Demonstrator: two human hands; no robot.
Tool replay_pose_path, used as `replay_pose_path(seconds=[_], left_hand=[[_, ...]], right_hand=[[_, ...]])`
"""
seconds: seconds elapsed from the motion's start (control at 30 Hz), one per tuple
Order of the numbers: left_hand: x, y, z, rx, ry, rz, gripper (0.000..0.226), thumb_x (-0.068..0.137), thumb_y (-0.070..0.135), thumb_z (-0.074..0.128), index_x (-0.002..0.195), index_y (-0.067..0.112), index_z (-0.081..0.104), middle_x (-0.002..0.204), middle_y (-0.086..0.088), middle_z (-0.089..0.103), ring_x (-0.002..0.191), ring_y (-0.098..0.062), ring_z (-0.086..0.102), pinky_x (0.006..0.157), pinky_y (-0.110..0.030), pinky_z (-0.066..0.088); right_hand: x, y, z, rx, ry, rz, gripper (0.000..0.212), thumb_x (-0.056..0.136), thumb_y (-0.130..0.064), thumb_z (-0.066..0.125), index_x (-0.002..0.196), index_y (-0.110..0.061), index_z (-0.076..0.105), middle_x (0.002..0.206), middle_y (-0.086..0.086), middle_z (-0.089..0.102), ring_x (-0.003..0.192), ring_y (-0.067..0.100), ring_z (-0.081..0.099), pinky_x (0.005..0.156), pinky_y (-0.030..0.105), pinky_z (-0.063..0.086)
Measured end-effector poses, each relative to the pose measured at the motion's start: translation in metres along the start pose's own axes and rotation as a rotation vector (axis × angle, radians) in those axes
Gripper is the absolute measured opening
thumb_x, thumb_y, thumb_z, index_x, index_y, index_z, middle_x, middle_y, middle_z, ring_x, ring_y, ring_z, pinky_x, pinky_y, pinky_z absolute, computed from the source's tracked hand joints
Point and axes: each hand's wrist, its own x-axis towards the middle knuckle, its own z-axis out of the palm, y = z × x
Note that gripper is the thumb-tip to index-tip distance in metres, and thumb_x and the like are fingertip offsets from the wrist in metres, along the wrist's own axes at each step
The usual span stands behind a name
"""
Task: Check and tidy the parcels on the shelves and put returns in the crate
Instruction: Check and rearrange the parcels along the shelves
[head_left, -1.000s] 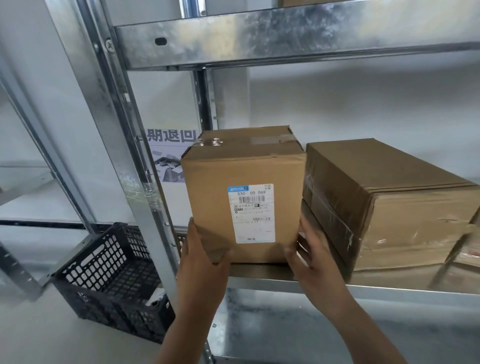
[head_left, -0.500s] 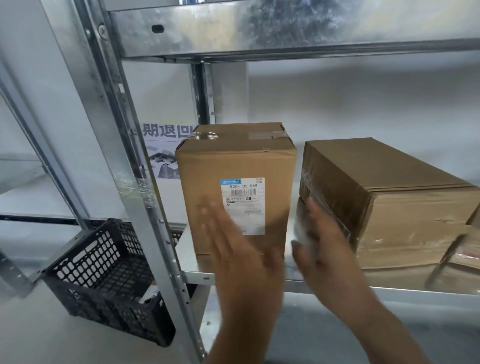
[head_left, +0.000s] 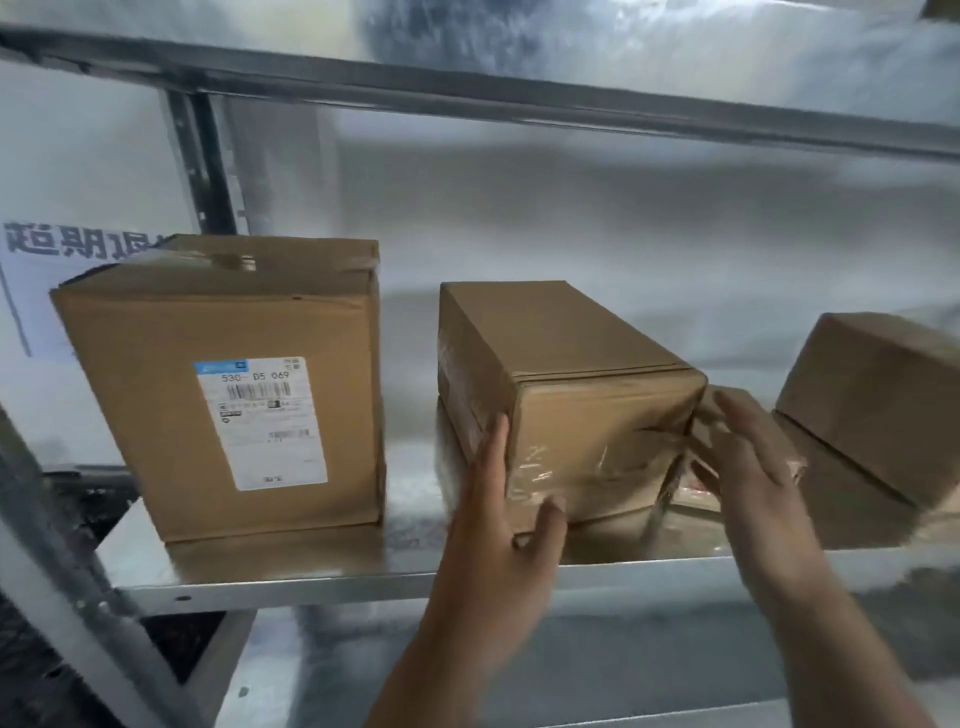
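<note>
A tall cardboard parcel with a white shipping label (head_left: 223, 395) stands at the left of the metal shelf (head_left: 311, 577). A lower, taped cardboard parcel (head_left: 571, 364) lies in the middle. My left hand (head_left: 498, 509) rests on its front left corner, fingers straight up the left side and thumb across the front. My right hand (head_left: 753, 457) is open with spread fingers just right of that parcel, over a small taped packet (head_left: 696, 483) partly hidden behind it. A third cardboard parcel (head_left: 883, 395) sits tilted at the far right.
The upper shelf beam (head_left: 519, 98) runs close overhead. A metal upright (head_left: 52, 597) stands at the lower left, with a dark crate (head_left: 31, 670) blurred behind it. A printed sign (head_left: 67, 244) hangs on the wall behind the labelled parcel.
Both hands left the labelled parcel and moved right to the middle parcel. My view shifted right, bringing the third parcel into sight and pushing the crate to the frame's edge.
</note>
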Motion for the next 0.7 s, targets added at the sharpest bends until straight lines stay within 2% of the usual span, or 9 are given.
replay_pose_path(seconds=[0.07, 0.13, 0.23, 0.33, 0.43, 0.5, 0.6, 0.63, 0.7], left_hand=[[0.004, 0.002, -0.004, -0.031, 0.039, -0.041, 0.087, 0.079, 0.057, 0.054, 0.157, 0.044, 0.016, 0.158, 0.026, 0.032, 0.143, 0.005, 0.036, 0.121, -0.038, 0.033], [0.009, 0.004, -0.013, -0.044, 0.127, -0.071, 0.090, 0.075, 0.060, 0.058, 0.155, 0.047, 0.019, 0.147, 0.033, 0.041, 0.138, 0.006, 0.042, 0.119, -0.039, 0.036], [0.012, 0.010, -0.028, -0.120, 0.190, -0.128, 0.080, 0.084, 0.054, 0.069, 0.150, 0.056, 0.024, 0.131, 0.037, 0.048, 0.129, 0.001, 0.051, 0.111, -0.033, 0.039], [0.010, 0.013, -0.034, -0.094, 0.145, -0.138, 0.068, 0.092, 0.041, 0.063, 0.150, 0.055, 0.030, 0.148, 0.027, 0.044, 0.134, -0.003, 0.048, 0.111, -0.035, 0.037], [0.007, 0.015, -0.035, -0.069, 0.133, -0.130, 0.065, 0.096, 0.028, 0.064, 0.147, 0.057, 0.036, 0.151, 0.024, 0.045, 0.135, -0.007, 0.049, 0.116, -0.046, 0.037], [0.006, 0.020, -0.035, -0.067, 0.146, -0.107, 0.063, 0.096, 0.020, 0.064, 0.137, 0.064, 0.042, 0.141, 0.031, 0.052, 0.128, 0.000, 0.053, 0.114, -0.044, 0.039], [0.004, 0.029, -0.034, -0.103, 0.143, -0.102, 0.064, 0.097, 0.010, 0.061, 0.115, 0.069, 0.048, 0.107, 0.053, 0.056, 0.100, 0.025, 0.057, 0.101, -0.032, 0.042], [0.004, 0.029, -0.035, -0.108, 0.132, -0.104, 0.063, 0.097, 0.007, 0.060, 0.114, 0.066, 0.049, 0.101, 0.056, 0.057, 0.094, 0.029, 0.056, 0.096, -0.029, 0.043], [0.004, 0.029, -0.037, -0.139, 0.138, -0.112, 0.061, 0.097, 0.002, 0.058, 0.116, 0.060, 0.053, 0.103, 0.050, 0.062, 0.094, 0.027, 0.059, 0.089, -0.027, 0.047]], right_hand=[[-0.003, -0.005, 0.007, 0.236, -0.019, 0.085, 0.038, 0.103, -0.045, 0.042, 0.137, -0.039, 0.058, 0.121, -0.024, 0.071, 0.128, 0.014, 0.061, 0.111, 0.046, 0.044], [-0.001, -0.014, 0.008, 0.343, -0.015, 0.157, 0.035, 0.107, -0.031, 0.039, 0.126, -0.030, 0.068, 0.103, -0.021, 0.077, 0.114, 0.013, 0.069, 0.101, 0.041, 0.051], [-0.002, -0.015, 0.010, 0.190, -0.085, 0.173, 0.033, 0.103, -0.040, 0.044, 0.110, -0.037, 0.076, 0.111, -0.010, 0.076, 0.105, 0.006, 0.069, 0.092, 0.036, 0.055], [-0.004, -0.012, 0.009, 0.238, -0.171, 0.236, 0.040, 0.085, -0.059, 0.047, 0.114, -0.049, 0.072, 0.127, -0.017, 0.067, 0.117, 0.004, 0.061, 0.097, 0.038, 0.052], [-0.006, -0.014, 0.010, 0.347, -0.257, 0.273, 0.040, 0.084, -0.055, 0.048, 0.116, -0.043, 0.070, 0.117, -0.018, 0.073, 0.108, 0.005, 0.071, 0.089, 0.031, 0.053], [-0.008, -0.018, 0.011, 0.352, -0.271, 0.269, 0.030, 0.094, -0.048, 0.050, 0.115, -0.041, 0.069, 0.112, -0.017, 0.075, 0.103, 0.004, 0.073, 0.089, 0.030, 0.054], [-0.009, -0.017, 0.011, 0.355, -0.264, 0.277, 0.028, 0.105, -0.040, 0.042, 0.115, -0.039, 0.068, 0.109, -0.020, 0.075, 0.098, 0.002, 0.073, 0.092, 0.032, 0.053], [-0.009, -0.016, 0.011, 0.356, -0.265, 0.279, 0.028, 0.106, -0.040, 0.041, 0.114, -0.040, 0.069, 0.106, -0.022, 0.075, 0.095, 0.000, 0.073, 0.090, 0.031, 0.053], [-0.009, -0.016, 0.011, 0.360, -0.266, 0.278, 0.027, 0.105, -0.041, 0.043, 0.111, -0.042, 0.069, 0.103, -0.023, 0.075, 0.092, -0.001, 0.073, 0.088, 0.030, 0.054]])
